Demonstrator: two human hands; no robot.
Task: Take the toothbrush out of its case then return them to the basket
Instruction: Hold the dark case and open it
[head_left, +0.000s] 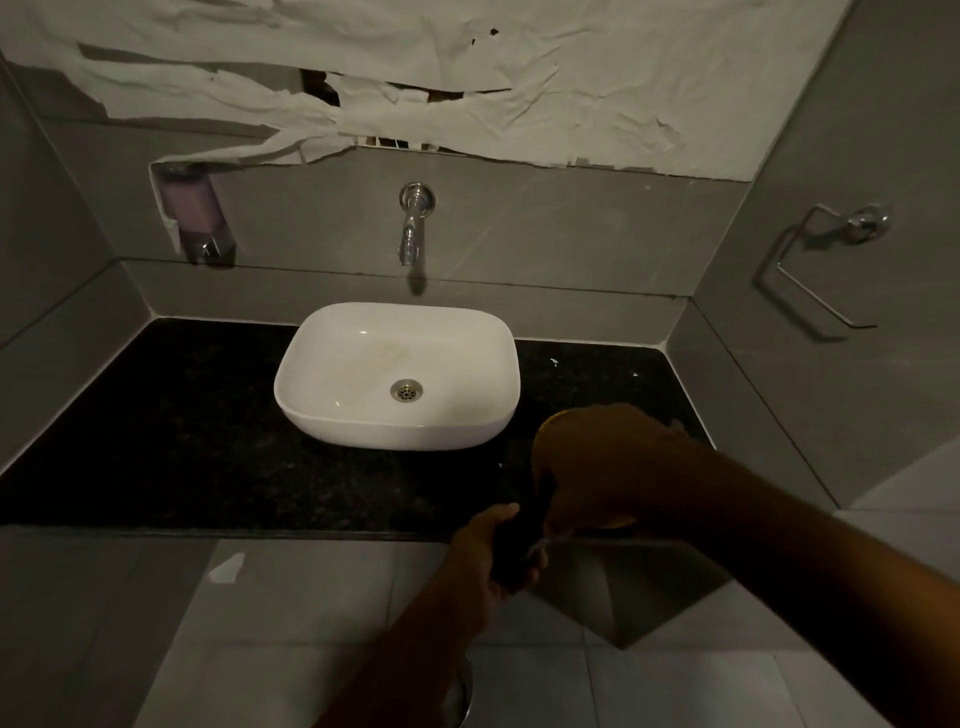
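Head view, dim bathroom, items as follows.

Left hand (491, 558): wrapping closed around a dark case (519, 540), holding it off the front edge of the black desk (156, 441).

Right hand (597, 467): curling over the top end of the case, fingers closed as if pinching something there; whether it is gripping the cap or the toothbrush cannot be told. A thin pale sliver near the case's side may be part of the brush; too dark to confirm.

Basket (558, 418): only an orange-brown rim is showing behind the right hand, sitting on the desk beside the white sink (397, 374).

Risks, judged:
- Pulling is happening over open floor, so a sudden release could be sending brush or case downward.
- Low light is hiding the seam; fingers may be slipping.
- The right forearm is crowding the basket and could be nudging it.
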